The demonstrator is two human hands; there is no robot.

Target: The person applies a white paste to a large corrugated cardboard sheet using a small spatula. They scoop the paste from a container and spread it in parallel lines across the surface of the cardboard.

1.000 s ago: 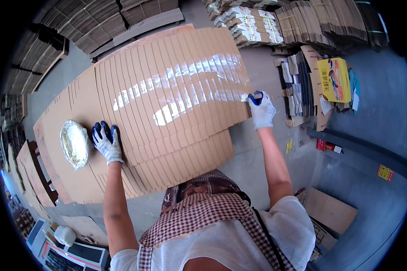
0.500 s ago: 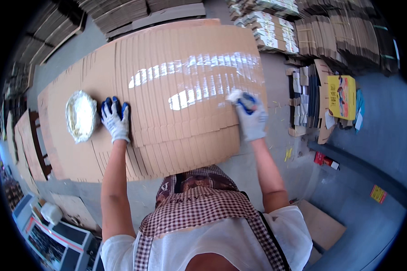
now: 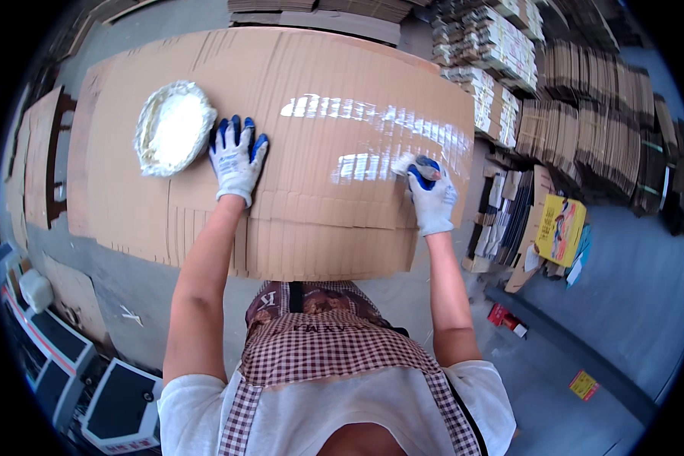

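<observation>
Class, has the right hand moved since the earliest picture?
Yes: the right hand has moved left, inward from the right edge of the cardboard.

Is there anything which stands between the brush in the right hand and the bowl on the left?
Yes: the gloved left hand, resting on the cardboard just right of the bowl, crosses the direct line from the brush. Nothing else visible stands in between.

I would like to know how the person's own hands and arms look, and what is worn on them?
The left hand and right hand wear whitish gloves with blue on the fingers and cuffs ending at the wrists. Faint marks show on the left glove's back. The forearms are bare, up to short, white sleeves.
</observation>
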